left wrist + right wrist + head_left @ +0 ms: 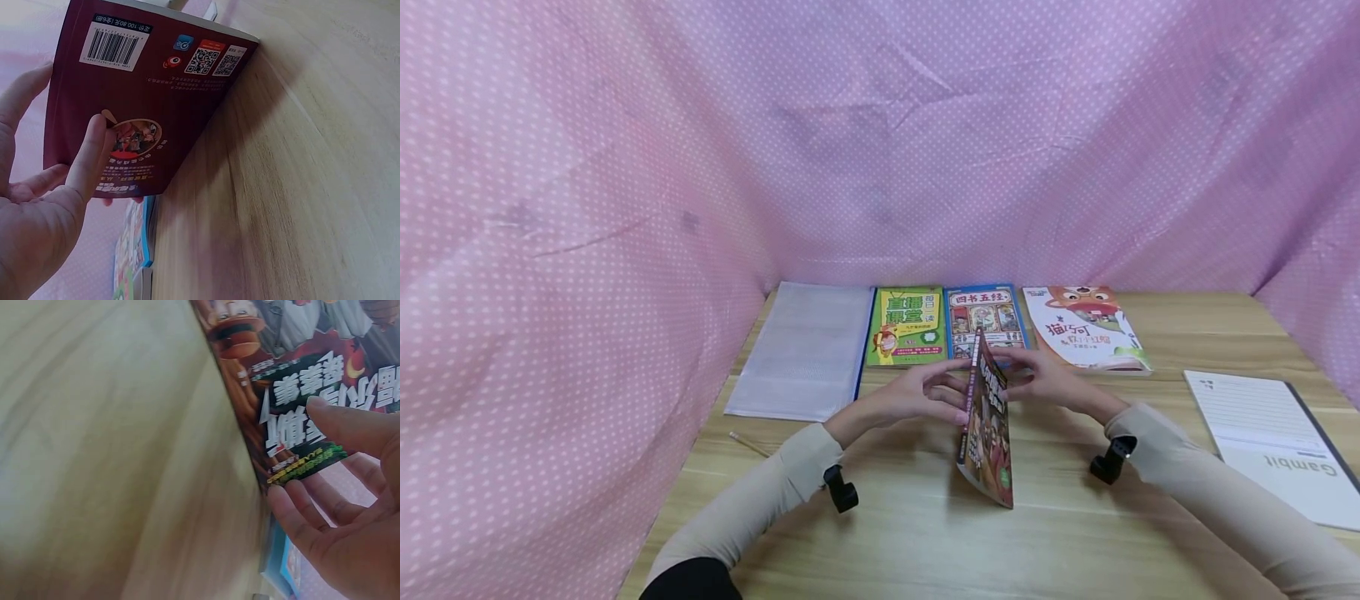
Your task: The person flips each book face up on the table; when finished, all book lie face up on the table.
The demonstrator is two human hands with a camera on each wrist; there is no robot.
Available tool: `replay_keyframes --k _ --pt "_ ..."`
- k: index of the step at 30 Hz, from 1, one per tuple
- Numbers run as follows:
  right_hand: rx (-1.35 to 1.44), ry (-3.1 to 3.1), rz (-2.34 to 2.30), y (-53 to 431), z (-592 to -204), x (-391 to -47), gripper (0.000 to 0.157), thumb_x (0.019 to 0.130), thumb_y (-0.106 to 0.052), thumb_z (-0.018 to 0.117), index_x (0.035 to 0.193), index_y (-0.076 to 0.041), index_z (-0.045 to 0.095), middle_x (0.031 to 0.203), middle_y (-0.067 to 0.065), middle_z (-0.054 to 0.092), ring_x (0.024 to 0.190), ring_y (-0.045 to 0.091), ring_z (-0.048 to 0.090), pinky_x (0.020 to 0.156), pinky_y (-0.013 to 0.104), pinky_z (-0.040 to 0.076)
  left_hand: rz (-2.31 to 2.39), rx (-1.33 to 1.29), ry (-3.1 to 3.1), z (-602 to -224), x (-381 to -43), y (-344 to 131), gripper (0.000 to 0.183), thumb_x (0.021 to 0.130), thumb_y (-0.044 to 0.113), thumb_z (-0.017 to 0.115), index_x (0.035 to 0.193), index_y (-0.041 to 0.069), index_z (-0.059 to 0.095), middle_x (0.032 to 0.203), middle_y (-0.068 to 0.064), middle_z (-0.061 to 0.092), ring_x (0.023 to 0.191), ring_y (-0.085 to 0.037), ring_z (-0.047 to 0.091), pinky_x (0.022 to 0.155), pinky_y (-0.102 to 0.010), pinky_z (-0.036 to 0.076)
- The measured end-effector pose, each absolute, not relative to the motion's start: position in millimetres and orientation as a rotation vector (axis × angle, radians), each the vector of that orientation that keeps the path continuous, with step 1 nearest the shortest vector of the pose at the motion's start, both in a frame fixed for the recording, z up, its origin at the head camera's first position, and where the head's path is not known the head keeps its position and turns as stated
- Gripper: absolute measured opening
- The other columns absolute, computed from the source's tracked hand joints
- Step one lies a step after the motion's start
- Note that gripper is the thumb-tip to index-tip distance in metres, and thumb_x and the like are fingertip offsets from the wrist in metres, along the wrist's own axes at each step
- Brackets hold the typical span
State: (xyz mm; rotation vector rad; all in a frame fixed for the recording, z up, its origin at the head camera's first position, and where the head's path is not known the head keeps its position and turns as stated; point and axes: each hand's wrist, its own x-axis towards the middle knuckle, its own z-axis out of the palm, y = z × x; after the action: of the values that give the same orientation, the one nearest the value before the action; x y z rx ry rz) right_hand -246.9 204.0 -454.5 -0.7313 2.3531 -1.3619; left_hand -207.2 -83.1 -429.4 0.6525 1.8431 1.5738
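Note:
A dark-red paperback book (pixel 988 433) stands on edge above the wooden table, its spine up toward the left hand. My left hand (pixel 917 396) holds it from the left, thumb on the back cover (pixel 75 106) with its barcode and codes, other fingers around the spine and end. From the right, my right hand (pixel 1045 379) grips the far end, thumb on the illustrated front cover (pixel 244 394) and fingers at the edge behind it. Just beyond the held book lies a blue comic-style book (pixel 962 304), partly covered by it.
A green book (pixel 910 329) and a white book with a cartoon animal (pixel 1082 321) lie in the back row. At the left are a pale mesh folder (pixel 808 346) and a pencil (pixel 748 443). A notepad (pixel 1255 417) lies right. Pink dotted cloth (pixel 880 150) surrounds the table.

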Motion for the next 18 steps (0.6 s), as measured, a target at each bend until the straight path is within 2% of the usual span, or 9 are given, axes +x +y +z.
replay_keyframes --k 6,18 --pt "-0.739 2.315 -1.379 205 -461 -245 0.079 0.085 0.001 0.078 0.153 0.005 0.037 0.135 0.036 0.057 0.123 0.049 0.059 0.105 0.056 0.051 1.548 0.665 1.843 -427 -207 -83 0.086 0.090 0.011 0.077 0.161 0.025 0.031 0.142 -0.007 0.058 0.121 -0.017 0.065 0.109 -0.032 0.050" --pt "-0.719 2.391 -1.346 206 -467 -247 0.076 0.083 -0.002 0.081 0.149 0.007 0.044 0.129 0.032 0.062 0.115 0.044 0.064 0.098 0.052 0.056 1.499 0.695 1.841 -427 -210 -84 0.088 0.089 0.008 0.076 0.162 0.020 0.028 0.141 -0.008 0.057 0.123 -0.014 0.063 0.110 -0.031 0.048"
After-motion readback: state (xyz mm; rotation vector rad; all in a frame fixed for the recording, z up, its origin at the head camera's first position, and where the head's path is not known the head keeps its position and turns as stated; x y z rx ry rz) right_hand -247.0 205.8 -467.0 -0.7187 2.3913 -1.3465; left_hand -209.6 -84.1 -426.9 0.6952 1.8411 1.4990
